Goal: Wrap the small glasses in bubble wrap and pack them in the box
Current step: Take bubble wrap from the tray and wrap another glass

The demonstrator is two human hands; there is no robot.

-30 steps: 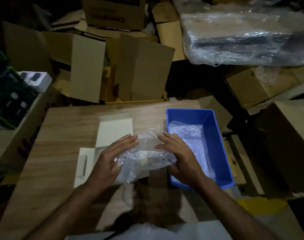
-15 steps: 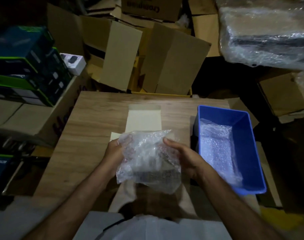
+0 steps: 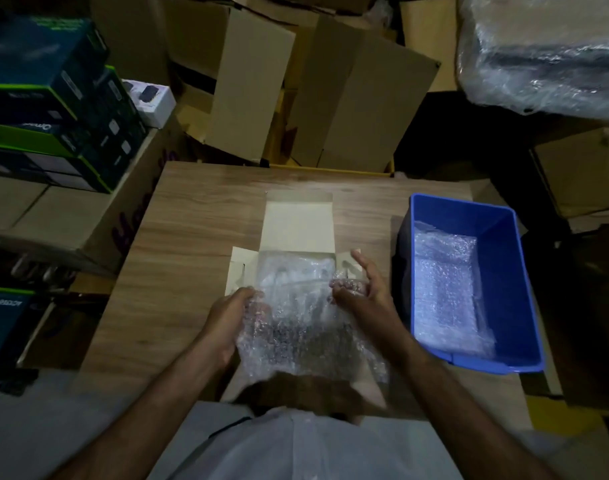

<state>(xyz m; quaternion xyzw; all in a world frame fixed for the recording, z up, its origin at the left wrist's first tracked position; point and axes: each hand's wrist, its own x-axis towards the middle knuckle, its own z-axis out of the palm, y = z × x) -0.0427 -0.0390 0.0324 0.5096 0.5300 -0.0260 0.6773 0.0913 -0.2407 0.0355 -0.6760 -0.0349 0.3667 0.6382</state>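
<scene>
Head view: left hand (image 3: 226,320) and right hand (image 3: 361,299) pinch the bubble wrap (image 3: 303,327) bundle's sides; light, crushable, glass inside fragile.

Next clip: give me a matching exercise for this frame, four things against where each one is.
Things:
1. bubble wrap bundle
2. blue bin
3. white box
4. dark boxes with green edges

Places:
A. far left, stacked on cardboard cartons
B. middle of the table, lid flap open
C. right end of the table
D. held between the left hand and right hand

Pairs: 1-D, 2-C, 3-B, 4-A
</scene>
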